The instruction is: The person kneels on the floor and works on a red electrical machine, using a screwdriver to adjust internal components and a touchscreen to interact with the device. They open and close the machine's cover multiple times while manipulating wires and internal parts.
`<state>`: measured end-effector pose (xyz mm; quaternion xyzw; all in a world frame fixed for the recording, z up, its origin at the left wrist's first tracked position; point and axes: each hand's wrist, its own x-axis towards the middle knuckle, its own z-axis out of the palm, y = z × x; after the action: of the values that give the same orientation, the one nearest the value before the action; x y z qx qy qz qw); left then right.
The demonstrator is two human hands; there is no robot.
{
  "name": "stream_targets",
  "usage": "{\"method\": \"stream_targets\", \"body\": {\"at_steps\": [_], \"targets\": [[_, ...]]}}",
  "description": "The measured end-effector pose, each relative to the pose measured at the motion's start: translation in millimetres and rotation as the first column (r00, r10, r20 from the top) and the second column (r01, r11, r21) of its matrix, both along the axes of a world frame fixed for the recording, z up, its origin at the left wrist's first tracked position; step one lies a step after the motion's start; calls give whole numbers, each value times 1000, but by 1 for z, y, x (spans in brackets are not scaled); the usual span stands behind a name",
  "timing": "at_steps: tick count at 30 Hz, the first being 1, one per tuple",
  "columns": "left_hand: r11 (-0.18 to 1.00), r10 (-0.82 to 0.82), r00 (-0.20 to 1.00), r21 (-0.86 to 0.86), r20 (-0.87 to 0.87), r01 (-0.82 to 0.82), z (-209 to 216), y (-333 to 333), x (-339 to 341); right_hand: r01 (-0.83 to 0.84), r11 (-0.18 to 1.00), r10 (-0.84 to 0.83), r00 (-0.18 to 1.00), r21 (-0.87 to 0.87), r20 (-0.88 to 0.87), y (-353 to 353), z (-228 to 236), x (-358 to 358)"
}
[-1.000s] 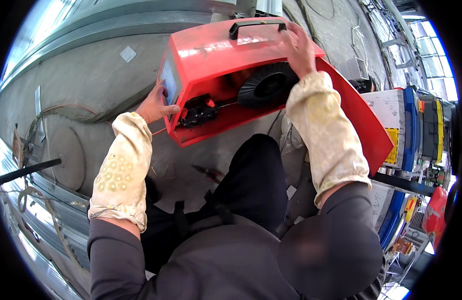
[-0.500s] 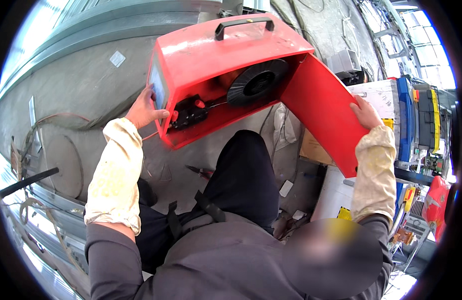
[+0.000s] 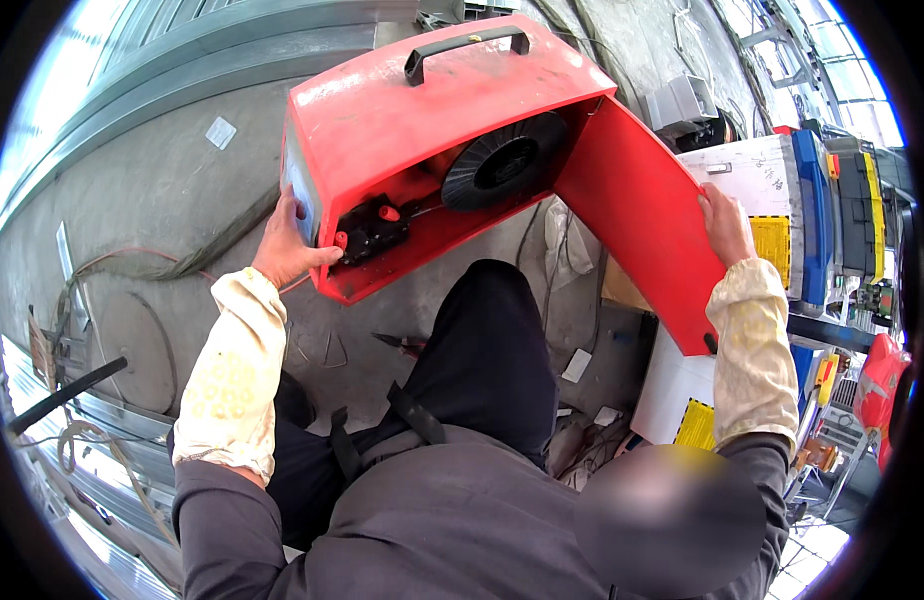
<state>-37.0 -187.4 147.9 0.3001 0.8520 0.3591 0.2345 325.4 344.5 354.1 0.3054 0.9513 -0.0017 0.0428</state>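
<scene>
A red wire feeder case (image 3: 432,110) with a black top handle (image 3: 469,44) stands tilted in front of me, its side door (image 3: 632,210) swung wide to the right. Inside sit a black wire spool (image 3: 504,160) and, left of it, a dark drive unit (image 3: 374,232) with red knobs. My left hand (image 3: 288,245) grips the case's left front corner, thumb on the front rim and fingers round the end panel. At the door's outer edge, my right hand (image 3: 727,225) is closed on the sheet metal; some of its fingers are hidden behind it.
Pliers (image 3: 400,343) lie on the concrete floor by my knee. Cables and a clear plastic bag (image 3: 568,240) are beyond it. White boxes, a blue case (image 3: 814,215) and a dark toolbox (image 3: 855,210) stand at the right. Metal profiles (image 3: 212,75) run along the far left.
The case has shifted slightly left in view, with my left hand still on its corner. My right hand keeps its hold on the door edge.
</scene>
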Motion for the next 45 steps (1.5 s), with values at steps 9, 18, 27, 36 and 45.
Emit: {"method": "stream_targets", "body": {"at_steps": [9, 18, 27, 36, 45], "targets": [[991, -95, 966, -117, -240, 68, 4, 1, 25, 107, 994, -107, 994, -12, 11, -73, -29, 36], [994, -85, 969, -92, -232, 65, -7, 2, 46, 219, 974, -225, 968, -58, -114, -129, -62, 45], [996, -82, 952, 1, -295, 87, -17, -9, 98, 306, 944, -327, 920, -127, -216, -213, -147, 66], [987, -74, 984, 130, -164, 96, -38, -15, 100, 476, 833, -539, 814, -281, -218, -250, -167, 46], [985, -54, 993, 160, -103, 70, -41, -14, 100, 445, 825, -548, 780, -348, -301, -236, -186, 67]]}}
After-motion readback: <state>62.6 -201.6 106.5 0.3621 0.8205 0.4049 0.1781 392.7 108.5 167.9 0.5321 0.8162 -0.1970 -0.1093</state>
